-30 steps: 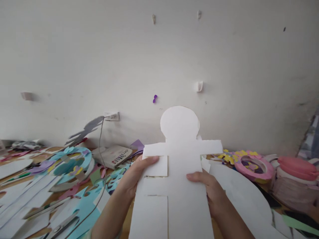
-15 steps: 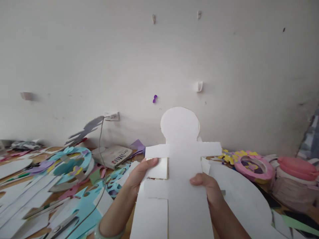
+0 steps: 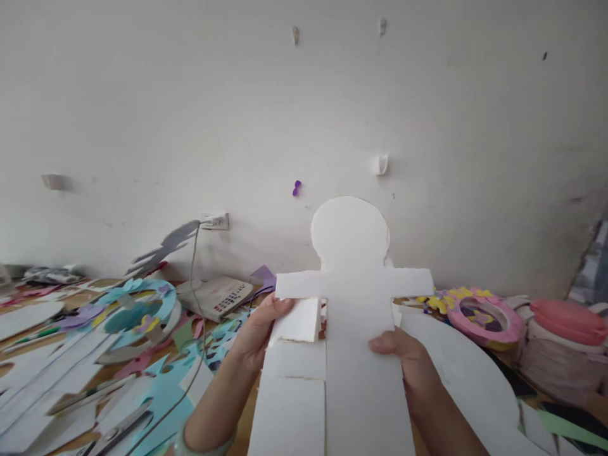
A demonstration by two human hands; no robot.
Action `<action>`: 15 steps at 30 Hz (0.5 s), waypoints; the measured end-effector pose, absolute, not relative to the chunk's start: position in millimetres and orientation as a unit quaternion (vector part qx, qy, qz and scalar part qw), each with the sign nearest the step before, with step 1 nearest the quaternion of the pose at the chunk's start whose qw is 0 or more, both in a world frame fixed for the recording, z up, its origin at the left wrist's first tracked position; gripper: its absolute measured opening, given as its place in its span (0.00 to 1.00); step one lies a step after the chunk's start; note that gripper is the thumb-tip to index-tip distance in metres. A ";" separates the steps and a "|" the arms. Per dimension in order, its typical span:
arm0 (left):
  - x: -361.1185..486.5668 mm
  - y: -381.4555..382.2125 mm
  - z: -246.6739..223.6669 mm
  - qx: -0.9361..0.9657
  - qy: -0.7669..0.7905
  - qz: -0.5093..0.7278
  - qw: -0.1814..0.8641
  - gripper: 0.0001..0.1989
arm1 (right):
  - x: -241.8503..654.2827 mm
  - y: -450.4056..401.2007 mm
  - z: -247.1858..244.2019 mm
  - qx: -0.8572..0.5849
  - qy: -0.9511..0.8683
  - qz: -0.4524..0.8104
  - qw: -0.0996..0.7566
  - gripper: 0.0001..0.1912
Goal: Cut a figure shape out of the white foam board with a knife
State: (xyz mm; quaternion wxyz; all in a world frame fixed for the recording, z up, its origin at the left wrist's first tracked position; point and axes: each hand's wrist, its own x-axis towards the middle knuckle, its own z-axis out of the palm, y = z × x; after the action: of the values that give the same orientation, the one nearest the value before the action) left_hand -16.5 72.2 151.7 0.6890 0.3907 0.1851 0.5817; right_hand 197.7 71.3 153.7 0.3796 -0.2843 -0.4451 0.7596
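A white board cutout (image 3: 365, 329) with a round head and two short side arms stands upright in front of me. My right hand (image 3: 403, 361) grips its right edge, thumb on the front face. On the left, my left hand (image 3: 263, 326) pinches a small white board piece (image 3: 301, 320), its thumb on top and other fingers hidden behind. That piece lies over a larger white board (image 3: 289, 405) beside the cutout's body. A narrow gap shows between the small piece and the body.
Coloured paper scraps, scissors (image 3: 118, 434), a decorated blue ring (image 3: 164, 297), a grey telephone (image 3: 221, 294) and a cable cover the table at left. At right are a large white rounded board (image 3: 456, 361), a pink ring (image 3: 501, 326) and a pink-lidded container (image 3: 567, 323). A wall stands behind.
The cutout has shifted slightly right and up with my right hand. My left hand and the small piece have moved a little left, opening a gap beside the body.
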 end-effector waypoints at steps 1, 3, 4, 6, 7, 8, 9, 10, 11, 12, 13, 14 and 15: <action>-14.6 72.4 153.0 0.388 0.175 0.585 0.691 0.20 | 198.3 71.7 153.3 -0.282 -0.448 0.755 0.387 0.15; -10.1 71.0 157.5 0.380 0.155 0.597 0.690 0.15 | 198.8 73.0 152.5 -0.271 -0.448 0.757 0.390 0.15; -8.0 69.6 160.3 0.376 0.147 0.601 0.689 0.15 | 198.7 74.0 152.0 -0.266 -0.443 0.762 0.390 0.15; -4.9 66.4 165.9 0.371 0.132 0.611 0.687 0.18 | 198.2 76.4 150.3 -0.256 -0.423 0.773 0.398 0.14; -4.0 65.2 168.0 0.368 0.125 0.616 0.685 0.19 | 197.8 77.8 149.3 -0.251 -0.411 0.777 0.406 0.13; -3.7 64.8 169.2 0.362 0.114 0.627 0.681 0.19 | 197.4 79.1 148.4 -0.248 -0.400 0.779 0.414 0.12; -3.9 65.1 169.3 0.352 0.100 0.642 0.674 0.20 | 197.0 80.2 147.8 -0.248 -0.393 0.780 0.420 0.11; -4.7 66.4 168.3 0.340 0.086 0.659 0.665 0.19 | 196.6 80.9 147.5 -0.249 -0.389 0.779 0.424 0.11; -5.9 68.4 166.5 0.327 0.073 0.675 0.657 0.17 | 196.3 81.2 147.8 -0.252 -0.388 0.777 0.426 0.11; -7.6 70.8 164.1 0.316 0.063 0.688 0.650 0.15 | 195.9 81.3 148.6 -0.258 -0.388 0.775 0.427 0.11; -9.7 73.4 161.5 0.308 0.054 0.700 0.642 0.13 | 195.6 81.2 149.8 -0.263 -0.390 0.772 0.427 0.12; -12.0 75.6 159.1 0.304 0.045 0.709 0.635 0.12 | 195.2 81.2 151.3 -0.266 -0.394 0.770 0.426 0.13; -14.6 77.3 157.2 0.304 0.036 0.717 0.626 0.13 | 194.9 81.3 153.0 -0.272 -0.397 0.765 0.427 0.13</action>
State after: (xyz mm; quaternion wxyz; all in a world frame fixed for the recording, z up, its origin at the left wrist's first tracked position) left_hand -14.6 77.3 157.2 0.6262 0.3040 0.0360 0.7171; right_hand 194.9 81.3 153.0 0.4274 -0.2723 -0.3970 0.7652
